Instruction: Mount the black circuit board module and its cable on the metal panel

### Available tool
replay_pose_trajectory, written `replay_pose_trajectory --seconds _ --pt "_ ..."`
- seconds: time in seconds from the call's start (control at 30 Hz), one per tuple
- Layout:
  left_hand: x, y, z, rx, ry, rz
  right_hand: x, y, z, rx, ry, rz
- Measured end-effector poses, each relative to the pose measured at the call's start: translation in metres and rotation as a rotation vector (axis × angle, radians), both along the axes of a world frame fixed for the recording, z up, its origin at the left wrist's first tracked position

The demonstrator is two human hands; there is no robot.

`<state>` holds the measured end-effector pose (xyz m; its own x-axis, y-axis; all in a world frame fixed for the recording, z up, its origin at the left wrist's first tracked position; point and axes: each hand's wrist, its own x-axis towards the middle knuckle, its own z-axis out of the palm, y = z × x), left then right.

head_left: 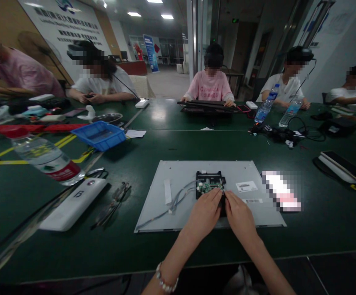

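A flat silver-grey display panel [155,196] lies on the green table with its labelled back facing up. At its middle sits a black bracket [210,175] holding a green circuit board [207,186]. My left hand [205,207] and my right hand [240,211] meet over the right edge of this board, fingertips close together and closed. Whatever they pinch there is too small or hidden to make out. Grey-blue cables [178,200] run from the board to the panel's lower left. My hands cover the lower part of the bracket.
Left of the panel are eyeglasses [113,205], a white power bank [75,205] and a tilted water bottle [50,159]. A blue tray [100,135] stands behind them. A phone [280,190] lies right of the panel. Several people sit across the table.
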<state>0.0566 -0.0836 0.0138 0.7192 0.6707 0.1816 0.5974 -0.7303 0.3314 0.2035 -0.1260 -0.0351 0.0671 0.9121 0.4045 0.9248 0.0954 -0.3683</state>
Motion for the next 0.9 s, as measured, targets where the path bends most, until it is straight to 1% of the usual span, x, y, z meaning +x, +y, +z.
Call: replay_pose_trajectory --seconds 0.1,0.2,0.27,0.33,0.4,0.5,0.57,0.63,0.67,0.73,0.8,0.9 --pt "-0.001 0.0 -0.001 -0.007 -0.015 -0.008 0.0 -0.001 -0.005 0.019 0.091 0.037" --pt "0.0 0.0 0.0 -0.009 -0.045 -0.013 0.001 -0.001 -0.005 0.027 0.161 0.041" --pt "-0.002 0.0 0.006 -0.008 -0.071 -0.02 0.002 -0.002 -0.003 0.022 0.192 0.026" --pt "-0.012 0.005 0.016 0.004 -0.111 0.001 0.003 -0.003 -0.002 0.012 0.218 0.007" --pt "-0.031 0.017 0.026 0.032 -0.165 0.1 0.004 -0.004 -0.001 0.002 0.243 -0.006" --pt "-0.075 0.046 0.034 0.079 -0.213 0.363 0.006 -0.006 -0.001 -0.007 0.279 -0.008" --pt "-0.105 0.067 0.032 0.017 -0.203 0.461 0.007 -0.008 -0.001 -0.004 0.297 -0.006" --pt "-0.129 0.084 0.024 -0.072 -0.178 0.504 0.007 -0.009 0.001 0.013 0.308 -0.011" --pt "-0.136 0.09 0.019 -0.113 -0.154 0.523 0.007 -0.009 0.001 0.024 0.312 -0.013" --pt "-0.144 0.099 0.011 -0.164 -0.117 0.528 0.007 -0.01 0.003 0.047 0.314 -0.011" --pt "-0.143 0.102 0.005 -0.183 -0.102 0.515 0.006 -0.011 0.004 0.058 0.312 -0.004" --pt "-0.136 0.103 0.005 -0.226 -0.11 0.5 0.006 -0.011 0.005 0.069 0.309 0.003"
